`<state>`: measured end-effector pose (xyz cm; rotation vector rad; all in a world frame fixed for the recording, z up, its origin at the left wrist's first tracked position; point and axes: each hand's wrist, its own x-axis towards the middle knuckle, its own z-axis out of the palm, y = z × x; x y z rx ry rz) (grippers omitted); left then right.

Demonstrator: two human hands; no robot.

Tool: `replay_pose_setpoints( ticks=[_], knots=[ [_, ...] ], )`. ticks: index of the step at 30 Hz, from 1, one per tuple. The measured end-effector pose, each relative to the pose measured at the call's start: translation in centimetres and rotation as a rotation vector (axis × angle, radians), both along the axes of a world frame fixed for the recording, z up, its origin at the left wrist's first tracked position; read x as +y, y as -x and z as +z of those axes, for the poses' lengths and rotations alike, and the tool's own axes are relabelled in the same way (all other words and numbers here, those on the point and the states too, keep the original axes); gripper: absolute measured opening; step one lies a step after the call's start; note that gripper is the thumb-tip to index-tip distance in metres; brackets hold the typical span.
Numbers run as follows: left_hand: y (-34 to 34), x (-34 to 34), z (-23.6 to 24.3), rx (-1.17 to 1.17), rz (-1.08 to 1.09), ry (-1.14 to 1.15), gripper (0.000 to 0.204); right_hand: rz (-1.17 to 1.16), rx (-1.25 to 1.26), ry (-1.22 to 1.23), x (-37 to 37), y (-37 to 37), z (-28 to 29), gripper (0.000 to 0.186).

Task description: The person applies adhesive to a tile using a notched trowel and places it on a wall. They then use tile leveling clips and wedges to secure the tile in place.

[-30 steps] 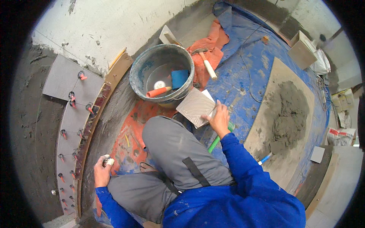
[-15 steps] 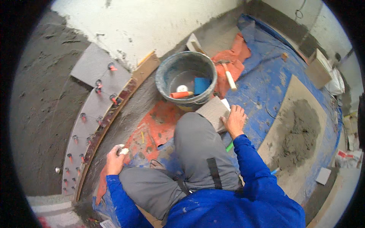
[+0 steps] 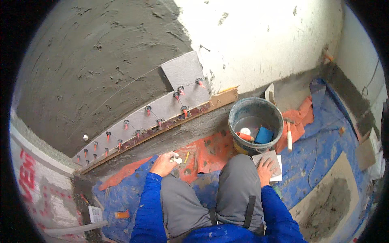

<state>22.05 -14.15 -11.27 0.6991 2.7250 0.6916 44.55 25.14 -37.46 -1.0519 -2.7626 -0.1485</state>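
The right hand [image 3: 266, 169] lies with fingers spread over a ridged tile [image 3: 263, 157] beside the person's right knee [image 3: 239, 170], while the left hand [image 3: 163, 164] pinches a white object [image 3: 176, 159] too small to identify. Just beyond the tile stands a bucket [image 3: 253, 107] holding a blue sponge [image 3: 264, 135], with a hammer [image 3: 289, 138] to its right. Farther off, grey tiles [image 3: 184, 68] with red-and-black levelling clips [image 3: 148, 110] line the mortar-coated wall [image 3: 101, 60].

Wall coat, far left [image 3: 117, 56]: grey mortar — rough, pitted, matt.
Wall tiles [image 3: 187, 75]: smooth, matt grey.
Board [image 3: 223, 99]: bare wood, scuffed.
Bucket [image 3: 256, 107]: dull plastic by its look, splash-crusted.
Hammer handle, right [image 3: 289, 139]: pale, smooth, wood-like.
Blue sheet [image 3: 298, 168]: wrinkled, plastic-like — mud-smeared.
Tile, near right [image 3: 262, 155]: matt, faintly ridged.
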Motion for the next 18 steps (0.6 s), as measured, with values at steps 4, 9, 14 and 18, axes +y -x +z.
replay_pose_setpoints(
  ticks=[4, 9, 14, 18],
  knots=[
    [-0.3, -0.8, 0.8, -0.048, 0.051, -0.016, 0.041, 0.137, 0.067, 0.165, 2.1, -3.2, 5.6, 0.04],
    [-0.9, -0.8, 2.1, -0.096, 0.047, -0.076, 0.038, 0.11, 0.099, 0.287, 6.3, -8.7, 19.6, 0.009],
    [-0.1, 2.4, 3.3, -0.249, -0.223, -0.605, 0.031, 0.187, 0.603, 0.542, 6.2, -9.5, 32.0, 0.02],
    [0.1, 7.2, 3.3, -0.694, -0.267, -0.951, 0.058, 0.477, 0.972, 1.133, 4.0, -2.6, 33.9, 0.035]
  ],
)
